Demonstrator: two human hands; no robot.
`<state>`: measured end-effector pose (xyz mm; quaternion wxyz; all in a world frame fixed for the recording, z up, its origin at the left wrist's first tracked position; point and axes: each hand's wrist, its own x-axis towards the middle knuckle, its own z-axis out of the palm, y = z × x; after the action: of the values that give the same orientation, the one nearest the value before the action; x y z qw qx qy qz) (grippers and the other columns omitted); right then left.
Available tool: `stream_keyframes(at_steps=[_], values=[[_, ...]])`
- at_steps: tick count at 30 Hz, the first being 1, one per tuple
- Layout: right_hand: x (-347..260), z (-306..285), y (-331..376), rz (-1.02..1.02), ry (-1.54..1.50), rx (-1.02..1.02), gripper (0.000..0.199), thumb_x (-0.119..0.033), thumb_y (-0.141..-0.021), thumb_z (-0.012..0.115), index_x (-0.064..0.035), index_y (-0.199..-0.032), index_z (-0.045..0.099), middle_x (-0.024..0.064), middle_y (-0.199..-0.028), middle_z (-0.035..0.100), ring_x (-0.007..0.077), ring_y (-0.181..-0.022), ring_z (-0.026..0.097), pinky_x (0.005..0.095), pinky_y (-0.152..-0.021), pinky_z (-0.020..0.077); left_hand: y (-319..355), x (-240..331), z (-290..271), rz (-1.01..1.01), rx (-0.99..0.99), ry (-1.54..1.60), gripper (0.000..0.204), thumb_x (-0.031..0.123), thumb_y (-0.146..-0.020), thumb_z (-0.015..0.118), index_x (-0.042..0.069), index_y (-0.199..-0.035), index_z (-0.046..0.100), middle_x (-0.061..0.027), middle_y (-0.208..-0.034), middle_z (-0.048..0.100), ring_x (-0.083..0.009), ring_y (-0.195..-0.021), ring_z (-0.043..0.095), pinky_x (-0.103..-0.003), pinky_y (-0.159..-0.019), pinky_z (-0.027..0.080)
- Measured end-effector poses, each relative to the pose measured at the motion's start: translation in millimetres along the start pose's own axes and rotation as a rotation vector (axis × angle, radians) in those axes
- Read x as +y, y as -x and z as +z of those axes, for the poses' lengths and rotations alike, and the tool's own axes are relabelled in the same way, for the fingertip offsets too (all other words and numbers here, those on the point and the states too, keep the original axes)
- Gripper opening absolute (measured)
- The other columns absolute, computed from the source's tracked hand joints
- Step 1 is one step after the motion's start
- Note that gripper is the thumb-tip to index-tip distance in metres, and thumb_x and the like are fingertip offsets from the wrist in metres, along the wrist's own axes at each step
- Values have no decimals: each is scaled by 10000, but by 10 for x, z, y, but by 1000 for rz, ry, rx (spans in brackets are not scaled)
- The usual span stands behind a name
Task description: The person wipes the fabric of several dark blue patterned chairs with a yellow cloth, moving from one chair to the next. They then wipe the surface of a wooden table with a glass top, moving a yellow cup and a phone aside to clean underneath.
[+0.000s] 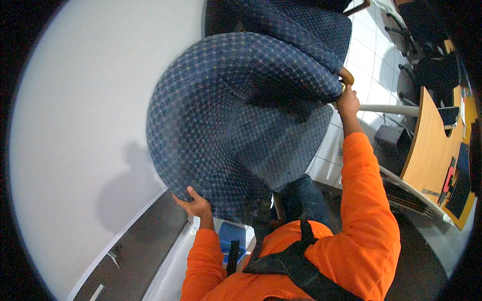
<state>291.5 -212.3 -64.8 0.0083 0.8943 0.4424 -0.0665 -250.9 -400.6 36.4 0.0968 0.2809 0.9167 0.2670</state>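
Note:
A blue patterned upholstered armchair [188,110] with a rounded back fills the middle of the head view, close against the white wall. My left hand [196,204] grips its lower left edge, thumb on the fabric and the other fingers partly hidden around the rim. At the far right end of the curved back, my right hand [347,102] is closed on the front of the armrest, beside a brown wooden end piece [346,76]. The chair's legs are mostly out of sight.
Behind stands a second chair in similar blue fabric [321,35]. A wooden desk [427,145] is on the right, with a dark bin [394,143] beside it. A blue container [233,241] sits near my left forearm. White floor tiles [369,60] run along the right.

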Motion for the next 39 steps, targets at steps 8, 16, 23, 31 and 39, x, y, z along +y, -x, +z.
stream_keyframes(at_steps=[8, 16, 23, 31, 39], values=[[114, 212, 347, -17, -278, 207, 718, -93, -799, 641, -281, -1414, 320, 161, -1172, 535, 395, -896, 641, 486, -727, 528, -101, -140, 65, 86, 70, -67, 749, 465, -896, 568, -17, -1409, 310, -288, -1349, 435, -410, -1185, 492, -451, -968, 404], [226, 322, 875, 139, -418, 317, 847, -81, -774, 659, -271, -1475, 223, 173, -1468, 327, 422, -1078, 576, 468, -847, 510, -263, -183, -16, 128, 29, -91, 826, 509, -880, 576, -51, -1411, 281, -303, -1389, 384, -415, -1254, 434, -437, -1033, 369], [533, 665, 2100, 373, -654, 161, 634, -112, -765, 643, -135, -1357, 418, 224, -1061, 633, 399, -995, 605, 471, -846, 474, -353, -330, -13, 138, -7, -23, 943, 540, -827, 641, -57, -1430, 229, -313, -1420, 330, -424, -1281, 399, -449, -1057, 346], [914, 2221, 5316, 653, -478, -519, 442, -327, -750, 679, -46, -1085, 615, 174, -1030, 668, 348, -990, 630, 435, -847, 492, -160, -361, -114, 258, -153, -4, 1143, 527, -727, 754, -58, -1455, 94, -313, -1400, 355, -407, -1253, 436, -430, -1051, 357], [474, 1727, 5828, 1308, -1883, -1008, 457, -472, -937, 492, -104, -1208, 520, 81, -1007, 645, 264, -805, 656, 462, -690, 555, -299, -491, -78, 371, -214, 123, 1113, 450, -754, 766, -77, -1450, 76, -299, -1434, 298, -374, -1259, 431, -396, -1056, 358]])
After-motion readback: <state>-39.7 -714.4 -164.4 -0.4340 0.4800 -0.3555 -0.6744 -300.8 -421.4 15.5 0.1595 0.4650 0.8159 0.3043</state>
